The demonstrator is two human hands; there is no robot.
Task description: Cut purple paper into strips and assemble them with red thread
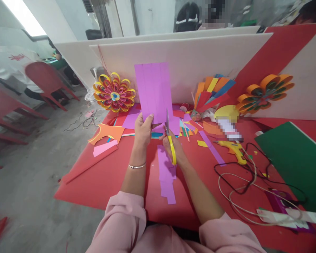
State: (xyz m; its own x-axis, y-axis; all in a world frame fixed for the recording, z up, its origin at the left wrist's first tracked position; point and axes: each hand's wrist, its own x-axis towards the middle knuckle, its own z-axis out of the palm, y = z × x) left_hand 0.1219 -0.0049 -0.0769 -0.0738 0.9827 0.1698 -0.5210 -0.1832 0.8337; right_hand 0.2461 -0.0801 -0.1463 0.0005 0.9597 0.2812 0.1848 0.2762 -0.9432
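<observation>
My left hand [143,129] pinches the bottom edge of an upright purple paper sheet [154,89], held above the red table [100,179]. My right hand [173,147] grips yellow-handled scissors [170,138], whose blades point up at the sheet's lower right edge. Cut purple strips [166,175] lie on the table just below my hands. A silver bangle sits on my left wrist.
A multicoloured paper flower [113,92] leans on the white board behind. Orange-green paper flower [263,92], folded coloured strips [213,90], a yellow glue gun [233,149] with tangled cords [242,182], a green sheet [295,158] lie right. Red chairs [46,82] stand left.
</observation>
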